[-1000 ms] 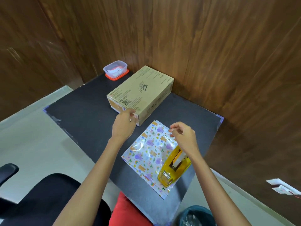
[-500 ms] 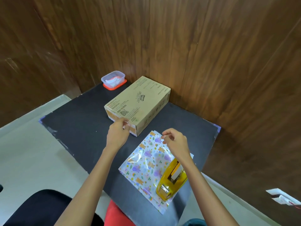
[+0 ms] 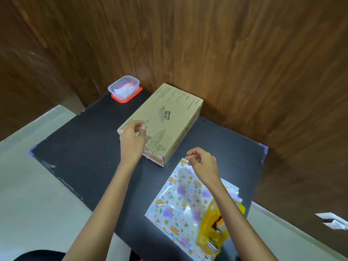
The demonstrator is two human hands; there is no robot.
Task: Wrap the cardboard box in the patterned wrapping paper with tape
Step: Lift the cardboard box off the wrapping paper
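Note:
A brown printed cardboard box (image 3: 169, 117) lies flat on the black tabletop (image 3: 84, 147), its long side running away from me. My left hand (image 3: 132, 140) hovers over the box's near left corner with loosely curled fingers and nothing visible in them. The patterned wrapping paper (image 3: 178, 202), glossy with bears and purple shapes, lies flat at the near right. My right hand (image 3: 203, 164) is above the paper's far corner, thumb and forefinger pinched together; whether they grip the corner is unclear. A yellow tape dispenser (image 3: 212, 232) rests on the paper, partly behind my right forearm.
A clear plastic container (image 3: 125, 87) on a red lid stands at the table's far left corner. Dark wood walls (image 3: 226, 53) enclose the table at the back and right. Pale floor (image 3: 28, 194) lies left of the table, and a white object (image 3: 331, 221) lies at the far right.
My left hand has lifted off the box's near corner and now hovers above its top. The right hand stays pinched over the paper's far corner. The view has tilted a little.

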